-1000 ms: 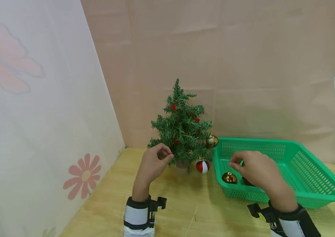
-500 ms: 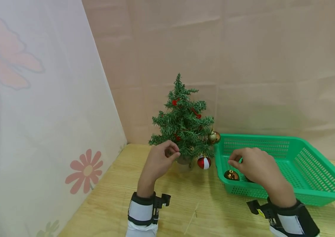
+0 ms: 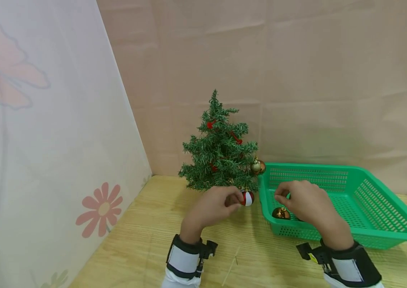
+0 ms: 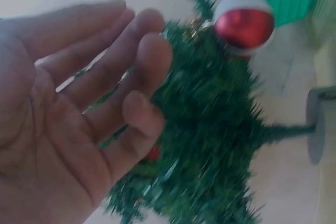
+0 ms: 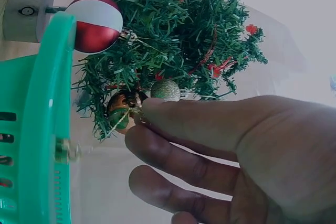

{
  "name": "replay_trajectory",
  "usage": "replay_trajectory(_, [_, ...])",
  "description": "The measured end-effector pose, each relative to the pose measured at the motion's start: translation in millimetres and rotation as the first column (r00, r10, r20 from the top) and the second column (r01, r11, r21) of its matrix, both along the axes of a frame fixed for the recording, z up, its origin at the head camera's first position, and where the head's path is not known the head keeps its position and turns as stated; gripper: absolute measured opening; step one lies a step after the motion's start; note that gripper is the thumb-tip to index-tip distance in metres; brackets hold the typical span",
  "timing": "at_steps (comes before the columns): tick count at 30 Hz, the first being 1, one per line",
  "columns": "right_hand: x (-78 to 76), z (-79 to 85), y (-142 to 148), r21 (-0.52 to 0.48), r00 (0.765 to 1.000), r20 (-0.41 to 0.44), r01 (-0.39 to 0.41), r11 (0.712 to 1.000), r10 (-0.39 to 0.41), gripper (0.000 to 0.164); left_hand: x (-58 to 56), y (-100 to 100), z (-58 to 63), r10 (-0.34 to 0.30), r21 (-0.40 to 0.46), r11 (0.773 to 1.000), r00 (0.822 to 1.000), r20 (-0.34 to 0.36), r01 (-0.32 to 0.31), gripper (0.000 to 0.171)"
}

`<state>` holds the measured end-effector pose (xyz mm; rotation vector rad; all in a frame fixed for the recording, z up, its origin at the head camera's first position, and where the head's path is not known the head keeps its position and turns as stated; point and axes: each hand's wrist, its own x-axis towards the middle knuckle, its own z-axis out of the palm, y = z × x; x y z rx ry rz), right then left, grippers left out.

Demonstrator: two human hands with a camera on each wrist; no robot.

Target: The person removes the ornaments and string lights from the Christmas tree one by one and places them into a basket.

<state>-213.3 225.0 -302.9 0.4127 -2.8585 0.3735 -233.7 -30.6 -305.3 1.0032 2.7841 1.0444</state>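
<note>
Left hand (image 3: pixel 215 205) near striped ball (image 3: pixel 249 198), grip loose; right hand (image 3: pixel 305 200) bent above basket (image 3: pixel 380 239), grip narrow

A wooden table (image 3: pixel 138 224) bears a green basket (image 3: pixel 383 204) and, seemingly, a tree (image 3: pixel 218 154).

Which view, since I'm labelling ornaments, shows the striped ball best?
The right wrist view: the striped ball looks large and sharp, though the basket rim overlaps its edge. The left wrist shows it large but blurrier; the head, small and partly behind the left hand.
</note>
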Motion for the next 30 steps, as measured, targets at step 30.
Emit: replay_trajectory(30, [-9.3,-12.2,3.9,0.052,0.993,0.111,0.029,0.998,-0.034,0.004,-3.0,40.4,-29.2,0.342,-0.232,0.893,0.916,-0.208,-0.386,0.049])
